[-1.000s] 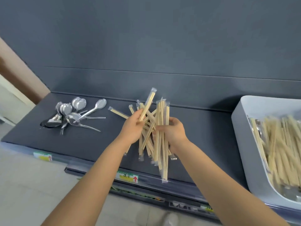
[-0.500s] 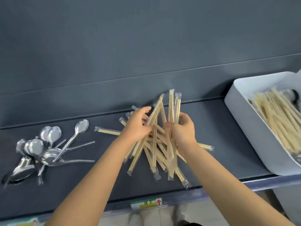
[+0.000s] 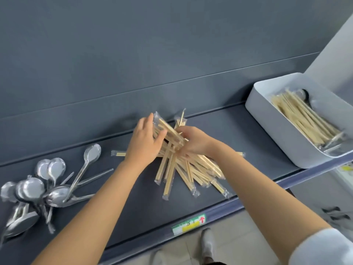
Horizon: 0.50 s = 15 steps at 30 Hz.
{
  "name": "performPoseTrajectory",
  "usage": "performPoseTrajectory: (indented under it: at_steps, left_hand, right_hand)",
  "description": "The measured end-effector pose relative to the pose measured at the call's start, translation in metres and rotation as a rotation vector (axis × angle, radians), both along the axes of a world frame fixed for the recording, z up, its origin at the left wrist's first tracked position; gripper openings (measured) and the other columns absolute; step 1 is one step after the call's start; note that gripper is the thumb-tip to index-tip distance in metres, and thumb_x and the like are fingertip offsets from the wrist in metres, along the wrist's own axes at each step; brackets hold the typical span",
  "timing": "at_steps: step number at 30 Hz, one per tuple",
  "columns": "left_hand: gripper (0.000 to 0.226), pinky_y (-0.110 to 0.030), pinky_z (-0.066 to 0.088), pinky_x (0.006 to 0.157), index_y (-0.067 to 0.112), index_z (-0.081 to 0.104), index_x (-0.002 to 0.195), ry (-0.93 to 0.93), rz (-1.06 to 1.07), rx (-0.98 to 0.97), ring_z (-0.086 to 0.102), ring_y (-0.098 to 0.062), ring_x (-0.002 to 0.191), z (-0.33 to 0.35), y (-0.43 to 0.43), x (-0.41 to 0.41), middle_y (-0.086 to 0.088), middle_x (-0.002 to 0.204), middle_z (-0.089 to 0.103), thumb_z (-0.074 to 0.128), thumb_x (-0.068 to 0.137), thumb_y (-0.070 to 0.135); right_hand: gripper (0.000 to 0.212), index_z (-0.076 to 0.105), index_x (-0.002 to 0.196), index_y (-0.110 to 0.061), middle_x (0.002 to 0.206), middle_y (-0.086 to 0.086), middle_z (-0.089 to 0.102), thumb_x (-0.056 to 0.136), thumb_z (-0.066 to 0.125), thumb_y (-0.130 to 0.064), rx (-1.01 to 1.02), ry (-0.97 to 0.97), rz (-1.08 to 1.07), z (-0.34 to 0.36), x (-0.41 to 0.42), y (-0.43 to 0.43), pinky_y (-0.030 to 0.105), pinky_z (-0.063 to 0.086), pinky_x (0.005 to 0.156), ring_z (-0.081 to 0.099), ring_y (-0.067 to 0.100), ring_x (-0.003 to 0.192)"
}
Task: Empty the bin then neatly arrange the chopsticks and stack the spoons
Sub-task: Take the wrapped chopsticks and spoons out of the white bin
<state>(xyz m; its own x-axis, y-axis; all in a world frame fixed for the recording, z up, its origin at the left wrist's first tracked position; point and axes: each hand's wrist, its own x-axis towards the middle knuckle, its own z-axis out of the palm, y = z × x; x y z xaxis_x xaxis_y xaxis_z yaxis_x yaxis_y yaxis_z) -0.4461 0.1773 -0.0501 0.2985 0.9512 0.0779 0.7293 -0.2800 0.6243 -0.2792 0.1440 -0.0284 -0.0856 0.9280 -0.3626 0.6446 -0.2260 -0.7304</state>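
A loose pile of plastic-wrapped wooden chopsticks (image 3: 183,169) lies fanned out on the dark shelf (image 3: 137,203). My left hand (image 3: 144,142) presses against the pile's far left side with fingers straight and thumb hooked over a few sticks. My right hand (image 3: 193,139) grips the top of the bundle from the right, fingers curled round it. A heap of metal spoons (image 3: 44,188) lies at the left end of the shelf. The white bin (image 3: 267,119) stands at the right, with more chopsticks (image 3: 301,117) and a spoon (image 3: 303,93) inside.
A dark back panel (image 3: 152,64) rises behind the shelf. The shelf's front edge carries a green and yellow price label (image 3: 188,224). Below it are the pale floor and my shoes (image 3: 207,245). One wrapped chopstick pair (image 3: 118,153) lies apart, left of the pile.
Both hands have shifted toward the far end of the chopstick pile and squeezed it together. The sticks now fan out toward me. The camera view has tilted and moved left.
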Motion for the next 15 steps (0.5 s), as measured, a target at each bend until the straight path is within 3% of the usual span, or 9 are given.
performPoseTrajectory:
  at_steps: [2, 6, 10, 12, 15]
  left_hand:
    - [0.072, -0.037, 0.024, 0.110, 0.012, 0.014, 0.152, 0.123, 0.021, 0.066, 0.026, -0.028, 0.139, -0.003, -0.002, -0.003, -0.011, 0.153, 0.024, 0.047, 0.096, 0.044]
    - [0.063, -0.045, 0.022, 0.111, 0.021, 0.019, 0.152, 0.332, -0.101, 0.147, 0.022, -0.027, 0.140, -0.015, -0.004, -0.004, 0.000, 0.158, 0.019, 0.038, 0.098, 0.048]
    - [0.070, -0.045, 0.014, 0.115, 0.022, 0.003, 0.153, 0.321, -0.086, 0.108, 0.011, -0.023, 0.145, -0.019, -0.012, 0.009, 0.001, 0.161, 0.006, 0.032, 0.098, 0.053]
    - [0.064, -0.044, 0.019, 0.112, 0.023, 0.012, 0.153, 0.271, -0.084, 0.178, 0.020, -0.023, 0.142, -0.016, -0.014, 0.018, 0.003, 0.160, 0.014, 0.030, 0.099, 0.052]
    - [0.060, -0.043, 0.025, 0.105, 0.023, 0.036, 0.147, 0.271, -0.197, 0.295, 0.036, -0.022, 0.133, -0.007, -0.012, 0.037, 0.003, 0.152, 0.036, 0.023, 0.097, 0.052]
  right_hand:
    - [0.048, 0.052, 0.113, -0.015, 0.102, 0.002, 0.059, 0.071, 0.075, -0.007, 0.055, -0.096, 0.046, -0.005, 0.000, 0.006, 0.025, 0.042, 0.071, 0.058, 0.016, 0.083]
    - [0.054, 0.049, 0.132, -0.016, 0.126, 0.004, 0.054, 0.081, 0.061, -0.005, 0.233, -0.190, 0.005, -0.009, 0.009, 0.007, 0.026, 0.042, 0.085, 0.054, 0.022, 0.108]
    - [0.058, 0.040, 0.140, -0.021, 0.145, 0.006, 0.036, 0.086, 0.060, -0.010, 0.315, -0.283, 0.056, -0.011, 0.022, -0.002, 0.032, 0.040, 0.099, 0.048, 0.025, 0.123]
    - [0.057, 0.038, 0.142, -0.022, 0.154, 0.007, 0.023, 0.089, 0.060, -0.018, 0.323, -0.322, 0.075, -0.011, 0.028, -0.011, 0.035, 0.037, 0.105, 0.039, 0.027, 0.134]
    - [0.059, 0.035, 0.145, -0.023, 0.157, 0.005, 0.018, 0.091, 0.058, -0.030, 0.299, -0.395, 0.042, -0.010, 0.043, -0.028, 0.036, 0.036, 0.107, 0.034, 0.027, 0.137]
